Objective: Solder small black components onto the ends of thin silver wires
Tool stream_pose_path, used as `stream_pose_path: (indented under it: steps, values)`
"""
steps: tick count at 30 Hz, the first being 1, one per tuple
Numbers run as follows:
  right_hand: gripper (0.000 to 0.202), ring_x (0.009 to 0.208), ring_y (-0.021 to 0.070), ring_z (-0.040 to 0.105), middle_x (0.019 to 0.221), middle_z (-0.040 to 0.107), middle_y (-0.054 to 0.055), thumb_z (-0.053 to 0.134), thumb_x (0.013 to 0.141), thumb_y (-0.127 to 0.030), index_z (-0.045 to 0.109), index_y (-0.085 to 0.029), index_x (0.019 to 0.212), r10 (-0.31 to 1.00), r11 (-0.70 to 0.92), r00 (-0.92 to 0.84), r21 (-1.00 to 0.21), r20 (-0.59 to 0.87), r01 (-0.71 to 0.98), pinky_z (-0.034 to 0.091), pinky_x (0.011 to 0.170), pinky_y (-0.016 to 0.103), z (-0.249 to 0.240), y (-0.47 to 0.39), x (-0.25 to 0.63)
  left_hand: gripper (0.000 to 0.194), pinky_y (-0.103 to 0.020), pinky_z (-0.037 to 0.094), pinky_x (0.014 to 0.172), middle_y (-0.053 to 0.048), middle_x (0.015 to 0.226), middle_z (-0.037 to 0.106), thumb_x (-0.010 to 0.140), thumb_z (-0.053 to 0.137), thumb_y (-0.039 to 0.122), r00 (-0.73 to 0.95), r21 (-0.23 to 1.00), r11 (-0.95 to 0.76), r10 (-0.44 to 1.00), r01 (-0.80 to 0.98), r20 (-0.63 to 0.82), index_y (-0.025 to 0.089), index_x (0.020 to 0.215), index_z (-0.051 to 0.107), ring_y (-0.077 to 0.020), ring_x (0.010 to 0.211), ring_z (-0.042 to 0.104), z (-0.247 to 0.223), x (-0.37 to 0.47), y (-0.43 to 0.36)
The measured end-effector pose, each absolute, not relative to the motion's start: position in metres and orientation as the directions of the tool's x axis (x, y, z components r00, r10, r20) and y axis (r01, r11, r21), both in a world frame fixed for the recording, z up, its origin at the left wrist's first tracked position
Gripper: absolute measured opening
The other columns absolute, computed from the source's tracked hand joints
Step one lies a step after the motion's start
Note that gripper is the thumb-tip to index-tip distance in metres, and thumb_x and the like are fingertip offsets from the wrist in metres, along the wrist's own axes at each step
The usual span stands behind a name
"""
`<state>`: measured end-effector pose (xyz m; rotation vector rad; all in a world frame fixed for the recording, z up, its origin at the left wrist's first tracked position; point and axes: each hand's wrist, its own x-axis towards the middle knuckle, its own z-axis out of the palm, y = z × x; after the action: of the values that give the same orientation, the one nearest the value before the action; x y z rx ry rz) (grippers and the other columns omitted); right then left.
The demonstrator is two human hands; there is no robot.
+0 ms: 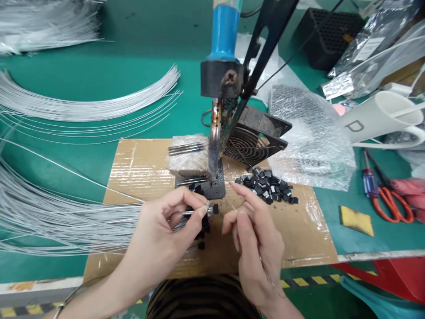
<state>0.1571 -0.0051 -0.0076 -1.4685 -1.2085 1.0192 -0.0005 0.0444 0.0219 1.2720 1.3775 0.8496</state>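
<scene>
My left hand (175, 226) is closed, thumb and forefinger pinching the end of a thin grey-white cable (128, 195). The exact tip is hard to make out. Just past those fingertips shows a small black connector (215, 208); whether it is joined to the pinched cable I cannot tell. My right hand (254, 230) is closed around a thin strand of solder wire (233, 207), whose end pokes out towards the left hand. Above and between the hands, a blue-handled soldering iron (226, 33) points down from its clamp, its tip (212, 173) near the left fingertips.
A pile of black connectors (268, 184) lies on the cardboard (308, 230). Bundled cables (83, 226) cover the left side. A fan (255, 137) stands behind the iron, beside a wrapped block (187, 164). At right are a yellow sponge (357, 220), scissors (392, 204) and a mug (378, 117).
</scene>
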Motion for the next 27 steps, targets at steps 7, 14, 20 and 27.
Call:
stream_pose_path:
  steps: [7,14,20,27]
  values:
    - [0.021,0.063,0.0126,0.046,0.076,0.048,-0.004,0.045,0.107,-0.019,0.048,-0.024,0.087,0.993,0.052,0.080,-0.946,0.081,0.319,0.040,0.061,0.028,-0.010,0.003,0.167,0.010,-0.018,0.053,0.063,-0.002,0.082,0.077,0.085,0.072,0.021,0.080,0.940,0.178,0.975,0.291,-0.209,0.018,0.075,0.071,-0.0115,0.070,0.067,0.019,-0.004,0.048]
    - [0.019,0.120,0.0192,0.066,0.120,0.071,0.005,0.060,0.099,-0.008,0.057,-0.023,0.087,0.983,0.130,0.107,-0.979,0.147,0.156,0.051,0.104,0.034,-0.009,0.013,0.163,0.012,-0.020,0.053,0.063,-0.002,0.086,0.079,0.087,0.070,0.022,0.090,0.937,0.192,0.970,0.291,-0.227,0.019,0.075,0.069,-0.0133,0.073,0.070,0.022,-0.002,0.055]
    - [0.023,0.117,0.0170,0.075,0.122,0.079,0.003,0.068,0.093,-0.004,0.060,-0.024,0.085,0.979,0.123,0.145,-0.985,0.141,0.124,0.056,0.102,0.026,-0.008,0.013,0.155,0.009,-0.017,0.053,0.060,0.001,0.079,0.076,0.085,0.072,0.018,0.065,0.948,0.179,0.977,0.262,-0.203,0.021,0.076,0.070,-0.0120,0.072,0.071,0.025,0.001,0.059]
    - [0.022,0.116,0.0164,0.077,0.119,0.080,0.001,0.068,0.092,-0.006,0.060,-0.025,0.082,0.979,0.103,0.164,-0.987,0.122,0.122,0.058,0.100,0.025,-0.004,0.018,0.156,0.010,-0.017,0.055,0.066,0.000,0.082,0.078,0.083,0.071,0.016,0.032,0.950,0.157,0.985,0.269,-0.171,0.020,0.074,0.070,-0.0119,0.074,0.071,0.028,0.003,0.063]
